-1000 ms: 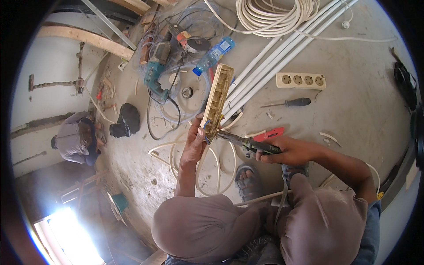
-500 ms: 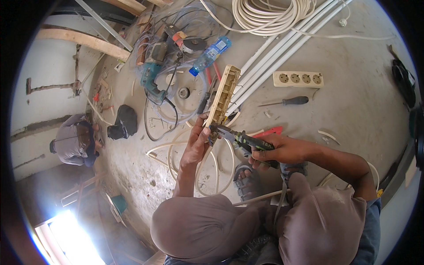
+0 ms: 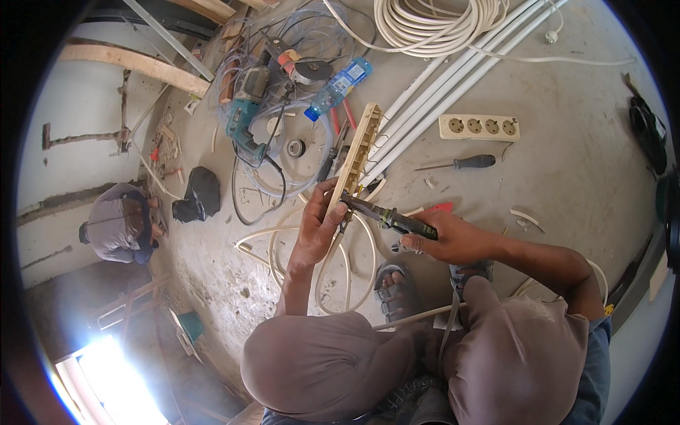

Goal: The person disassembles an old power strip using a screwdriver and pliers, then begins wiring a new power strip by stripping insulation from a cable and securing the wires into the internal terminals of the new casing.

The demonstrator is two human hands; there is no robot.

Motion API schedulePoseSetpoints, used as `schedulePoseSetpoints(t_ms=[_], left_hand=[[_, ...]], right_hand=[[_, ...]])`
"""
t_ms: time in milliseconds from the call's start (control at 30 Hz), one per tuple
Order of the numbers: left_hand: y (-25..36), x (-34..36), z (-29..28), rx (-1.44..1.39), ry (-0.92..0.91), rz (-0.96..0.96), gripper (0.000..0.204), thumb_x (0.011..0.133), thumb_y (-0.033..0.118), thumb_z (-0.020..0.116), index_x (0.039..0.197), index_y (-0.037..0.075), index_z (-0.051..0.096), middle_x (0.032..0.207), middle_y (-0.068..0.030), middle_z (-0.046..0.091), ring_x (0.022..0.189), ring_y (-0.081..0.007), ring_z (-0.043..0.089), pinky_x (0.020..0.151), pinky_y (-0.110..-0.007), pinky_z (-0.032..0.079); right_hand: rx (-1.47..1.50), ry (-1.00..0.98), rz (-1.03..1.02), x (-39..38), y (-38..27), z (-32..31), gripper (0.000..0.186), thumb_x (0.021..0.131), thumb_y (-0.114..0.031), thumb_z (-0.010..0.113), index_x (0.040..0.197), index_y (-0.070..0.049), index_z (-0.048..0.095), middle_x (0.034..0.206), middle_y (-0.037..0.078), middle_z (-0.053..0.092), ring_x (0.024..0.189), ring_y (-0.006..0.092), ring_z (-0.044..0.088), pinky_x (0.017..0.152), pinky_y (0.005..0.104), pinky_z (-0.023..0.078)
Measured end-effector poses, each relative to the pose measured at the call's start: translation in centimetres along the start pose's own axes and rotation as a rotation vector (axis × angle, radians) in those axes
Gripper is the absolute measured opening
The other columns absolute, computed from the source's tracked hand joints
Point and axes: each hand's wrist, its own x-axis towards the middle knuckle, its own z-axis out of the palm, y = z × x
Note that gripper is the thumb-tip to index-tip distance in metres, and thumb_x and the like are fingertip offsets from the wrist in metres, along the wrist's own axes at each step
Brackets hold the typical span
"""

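Note:
My left hand point(image 3: 316, 227) grips the lower end of an open cream power-strip housing point(image 3: 363, 138), held tilted upright with its ribbed inside showing. My right hand point(image 3: 443, 241) is closed on dark pliers with green markings point(image 3: 386, 216); their jaws are at the housing's lower end, where the detail is too small to tell. A cream four-socket piece point(image 3: 479, 127) lies on the floor with a grey-handled screwdriver point(image 3: 473, 161) below it. A red object point(image 3: 440, 207) lies partly hidden behind the pliers, and loops of white cable point(image 3: 347, 269) lie beneath my hands.
A teal power drill point(image 3: 244, 127), an angle grinder point(image 3: 301, 67), clear tubing and a water bottle point(image 3: 338, 88) lie ahead, beside white pipes point(image 3: 460, 85) and a cable coil point(image 3: 439, 25). A co-worker point(image 3: 117, 227) crouches at left near a black bag point(image 3: 198, 195).
The housing has shifted slightly right since a second ago. The pliers' handles, spread half a second ago, are now closer together, with the jaws still at the housing's lower end.

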Motion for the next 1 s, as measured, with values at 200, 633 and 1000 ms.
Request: schedulePoseSetpoints(t_ms=[200, 633, 1000], left_hand=[[0.3, 0.1, 0.7, 0.124, 0.041, 0.032, 0.054, 0.101, 0.028, 0.056, 0.143, 0.000, 0.036, 0.126, -0.0100, 0.056, 0.107, -0.0130, 0.057, 0.094, -0.030, 0.048], [0.5, -0.4, 1.1, 0.100, -0.028, 0.032, 0.061, 0.101, 0.031, 0.056, 0.147, -0.002, 0.032, 0.127, -0.0087, 0.053, 0.107, -0.0117, 0.051, 0.095, -0.029, 0.043], [0.5, -0.2, 1.7, 0.015, 0.027, 0.026, 0.051, 0.102, 0.023, 0.053, 0.144, 0.001, 0.034, 0.121, -0.0060, 0.055, 0.105, -0.0104, 0.053, 0.092, -0.028, 0.045]], right_hand=[[-0.065, 0.122, -0.129, 0.1, 1.4, 0.8, 0.040, 0.099, -0.037, 0.057, 0.098, 0.003, 0.060, 0.071, 0.016, 0.057, 0.067, 0.0215, 0.057, 0.065, 0.0397, 0.045], [-0.122, -0.085, -0.037, 0.1, 0.3, -2.3, 0.054, 0.099, -0.048, 0.053, 0.101, 0.005, 0.063, 0.077, 0.017, 0.063, 0.073, 0.0255, 0.060, 0.072, 0.0401, 0.047], [-0.312, 0.109, -0.103, 0.5, 1.1, 0.0, 0.047, 0.098, -0.037, 0.056, 0.114, 0.007, 0.060, 0.102, 0.028, 0.064, 0.099, 0.0417, 0.062, 0.091, 0.0464, 0.047]])
